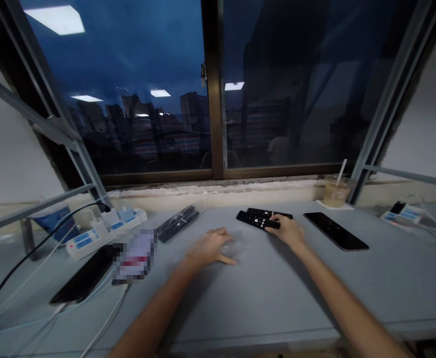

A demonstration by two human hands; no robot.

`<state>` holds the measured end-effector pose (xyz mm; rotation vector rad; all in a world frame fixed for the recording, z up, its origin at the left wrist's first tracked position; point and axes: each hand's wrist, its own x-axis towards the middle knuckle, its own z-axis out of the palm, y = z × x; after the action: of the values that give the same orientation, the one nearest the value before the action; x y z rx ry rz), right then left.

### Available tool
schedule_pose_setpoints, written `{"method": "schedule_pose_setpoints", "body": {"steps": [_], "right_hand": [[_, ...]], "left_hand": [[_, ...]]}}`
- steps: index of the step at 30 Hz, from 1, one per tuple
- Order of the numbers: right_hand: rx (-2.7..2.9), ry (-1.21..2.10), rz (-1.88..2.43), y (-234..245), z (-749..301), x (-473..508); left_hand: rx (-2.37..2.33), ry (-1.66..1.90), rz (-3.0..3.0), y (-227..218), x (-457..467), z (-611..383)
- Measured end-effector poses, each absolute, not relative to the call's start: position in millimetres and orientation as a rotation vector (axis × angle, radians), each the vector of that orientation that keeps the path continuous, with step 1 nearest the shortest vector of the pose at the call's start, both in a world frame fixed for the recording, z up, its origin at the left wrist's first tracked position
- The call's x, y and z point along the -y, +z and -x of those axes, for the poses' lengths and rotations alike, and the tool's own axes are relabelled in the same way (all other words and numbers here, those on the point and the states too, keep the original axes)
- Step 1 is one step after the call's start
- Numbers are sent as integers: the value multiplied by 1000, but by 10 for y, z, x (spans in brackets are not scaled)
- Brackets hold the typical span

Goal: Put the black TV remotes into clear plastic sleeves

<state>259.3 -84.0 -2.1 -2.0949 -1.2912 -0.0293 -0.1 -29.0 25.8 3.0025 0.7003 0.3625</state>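
Note:
My right hand (287, 230) grips the near end of a black remote control (254, 219) with light button marks. Just behind it a second black remote control (268, 213) lies on the grey table (263, 288), partly covered by the first remote and my fingers. My left hand (211, 247) is over the middle of the table, fingers apart, slightly blurred, with nothing in it. To the left of that hand, a dark item in a clear plastic wrapper (178, 223), perhaps more remotes, rests on the tabletop.
At the left are a white power strip (108, 231) with plugs, a black phone (85, 276) on a cable and a pixelated device (135, 256). To the right lie a dark phone (335, 231), a lidded drink cup (336, 191) with a straw and another power strip (402, 213).

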Motion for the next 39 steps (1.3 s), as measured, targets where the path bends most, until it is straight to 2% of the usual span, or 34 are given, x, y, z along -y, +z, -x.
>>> {"method": "schedule_pose_setpoints", "body": {"steps": [6,12,15,18,24,29,39], "right_hand": [[1567,-208,2049,-32,-2473,795],[1728,-325,2047,-3,-2431,767],[1658,-348,2115,6,-2490,776],[1597,-355,2170,-1,-2544,788],[1551,-381,2174,-84,-2578,758],[1542,-375,2170,-158,-2609,723],[1360,-375,2233,-174,-2655,732]], "left_hand": [[-732,228,-2947,196,294,-76],[-730,367,-2948,245,268,-41],[-958,607,-2903,323,191,26],[-1387,722,-2842,383,59,151],[-1923,402,-2656,301,-130,378],[-1928,275,-2634,261,-87,361],[-2056,324,-2579,268,-111,452]]}}
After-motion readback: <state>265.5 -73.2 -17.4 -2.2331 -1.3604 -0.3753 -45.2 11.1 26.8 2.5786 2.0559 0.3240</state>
